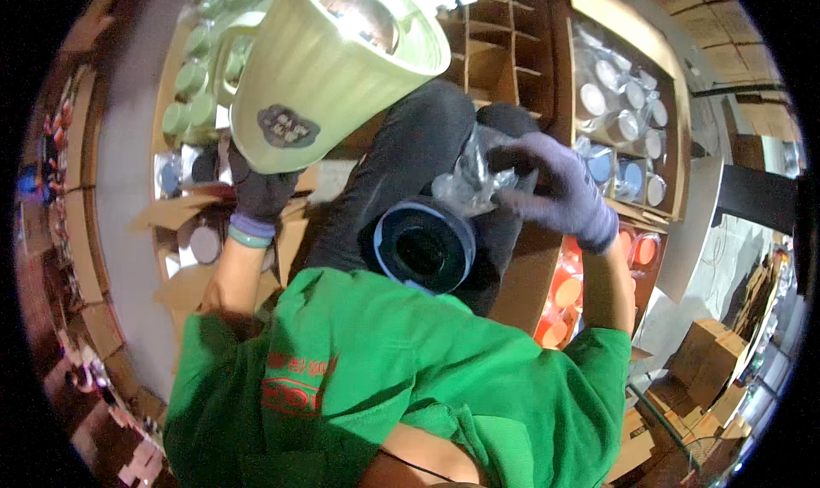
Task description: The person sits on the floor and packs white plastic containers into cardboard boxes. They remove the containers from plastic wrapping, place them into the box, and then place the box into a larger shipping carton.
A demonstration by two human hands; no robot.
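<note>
A pale green jug (320, 84) with a side handle and a dark label is tilted in front of me, its wide mouth facing up and away. A shiny rounded liner (362, 20) shows inside it. My left hand (262, 190), in a dark glove with a purple cuff, supports the jug at its base; the jug hides part of the fingers. My right hand (554, 184), in a purple glove, has its fingers around a crumpled clear plastic bag (477, 180) above my lap. A dark blue hollow round object (423, 244) rests between my thighs.
Left of me stands a carton of light green cylindrical items (192, 78). On the right are a carton of white-topped, plastic-wrapped items (631, 97) and a carton of orange-topped ones (567, 292). A cardboard divider grid (490, 52) lies ahead. Folded cartons (711, 360) stand at far right.
</note>
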